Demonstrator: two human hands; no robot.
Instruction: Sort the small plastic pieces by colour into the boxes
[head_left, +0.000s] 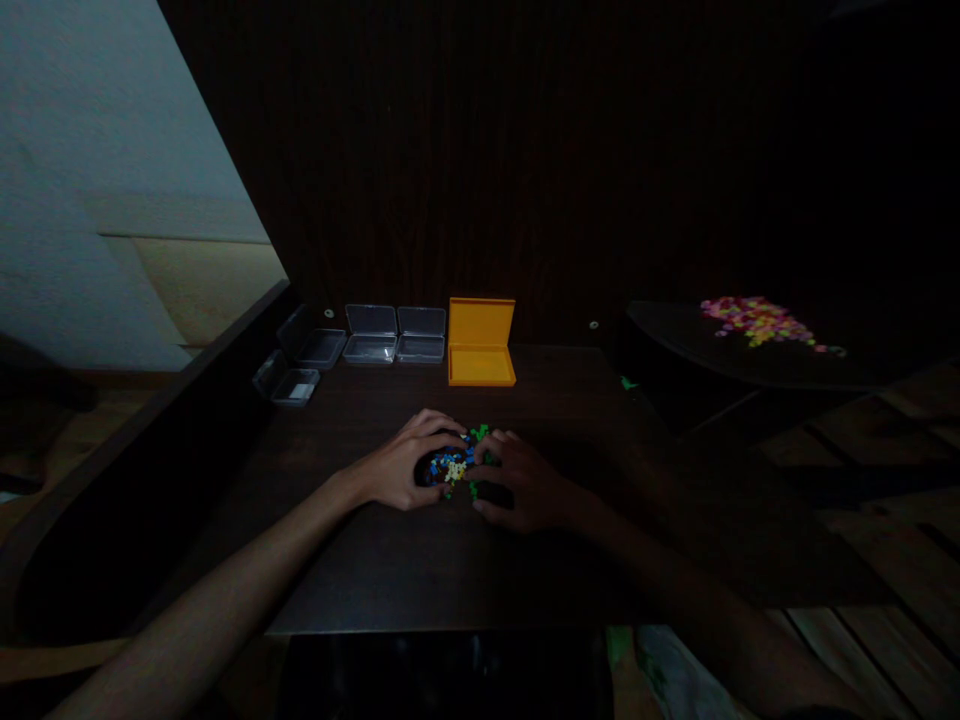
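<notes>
A small heap of tiny coloured beads point(454, 464), blue, yellow, green and red, lies on the dark wooden table point(420, 570). My left hand point(401, 466) curves around the heap's left side, fingers bent and resting on the tabletop. My right hand point(521, 482) cups the heap from the right, fingers curled against the beads. Both hands enclose the heap between them; neither lifts anything that I can see. The light is dim and the right hand is in shadow.
An open orange box point(481, 345) stands behind the heap. Left of it sit several open clear plastic boxes point(394, 336), with one more point(294, 384) near the table's left edge. A second pile of pink and yellow beads point(757, 321) lies on a dark surface at the right.
</notes>
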